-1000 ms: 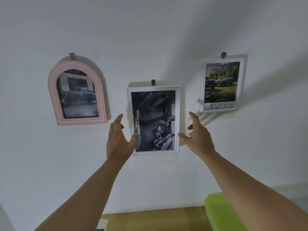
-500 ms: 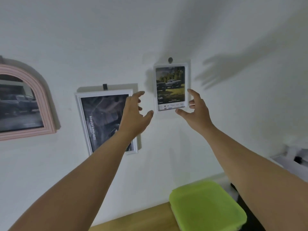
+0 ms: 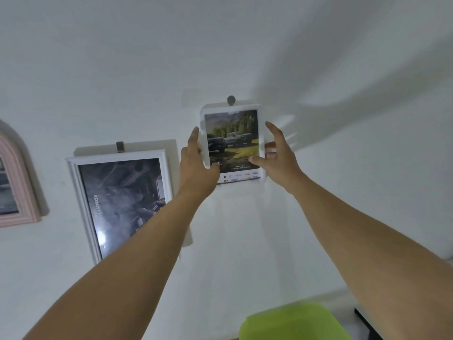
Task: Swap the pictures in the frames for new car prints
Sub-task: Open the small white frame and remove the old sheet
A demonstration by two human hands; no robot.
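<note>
A small white frame [image 3: 232, 107] hangs on the wall from a round grey hook [image 3: 231, 100]. It holds a print of two trucks in front of trees. My left hand [image 3: 197, 163] grips its left edge, thumb on the front near the lower corner. My right hand [image 3: 278, 155] holds its right edge, thumb across the print's lower right. A larger white frame [image 3: 120, 158] with a dark car-interior print hangs to the left, partly hidden by my left forearm. A pink arched frame [image 3: 17, 192] shows at the far left edge.
A lime-green plastic lid or box [image 3: 291, 322] sits low at the bottom right, with a dark object [image 3: 367, 325] beside it. The wall around the frames is plain white.
Both hands moved from beside the larger white frame to the small frame on the right and took hold of its two side edges. The view turned right and closer.
</note>
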